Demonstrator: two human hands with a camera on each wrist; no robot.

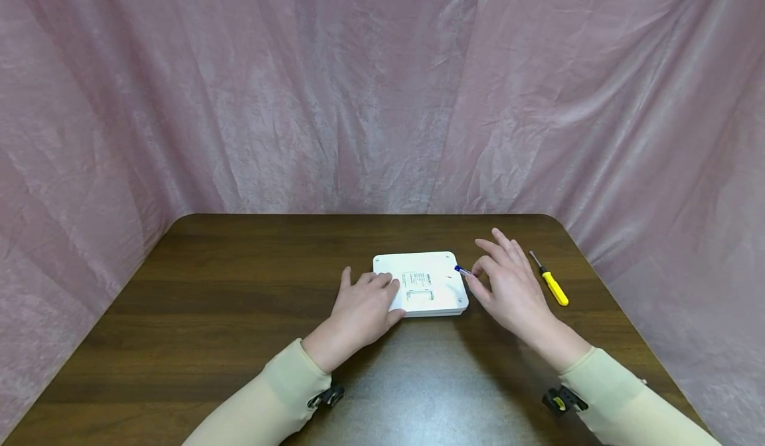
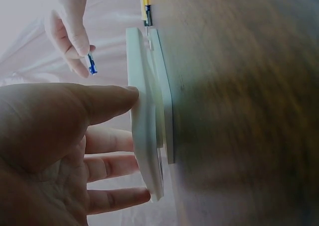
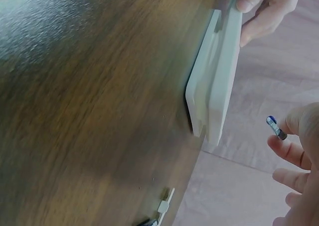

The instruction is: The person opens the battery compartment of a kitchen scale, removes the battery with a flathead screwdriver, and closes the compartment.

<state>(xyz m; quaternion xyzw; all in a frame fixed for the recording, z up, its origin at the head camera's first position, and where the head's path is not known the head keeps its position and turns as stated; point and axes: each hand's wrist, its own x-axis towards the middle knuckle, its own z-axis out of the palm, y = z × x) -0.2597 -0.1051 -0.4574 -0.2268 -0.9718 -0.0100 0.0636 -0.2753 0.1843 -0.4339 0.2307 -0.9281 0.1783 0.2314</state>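
Currently pinched: a short, slim blue-ended rod (image 3: 275, 127), near a flat white plastic box (image 1: 435, 285)

To the left of the box, a pale cream-green sleeve (image 1: 254, 399) with a small black device strapped at its cuff leads to the left hand (image 1: 363, 303). Its fingers lie spread, fairly straight, over the left part of the box, with the thumb on the box's near edge. The box, rounded at its corners, lies on the dark brown wood-grained table (image 1: 239, 313), its printed label (image 1: 416, 280) facing up; a groove runs between its upper and lower layers. Just at the right edge of the box, the rod is held up, apart from its face, between the thumb and index finger of the right hand (image 1: 508, 283); that hand's other fingers are fanned out. Farther right of the box lies a yellow-handled screwdriver with a metal shaft (image 1: 556, 288). Beyond the box hangs a pink velvety curtain (image 1: 382, 101).
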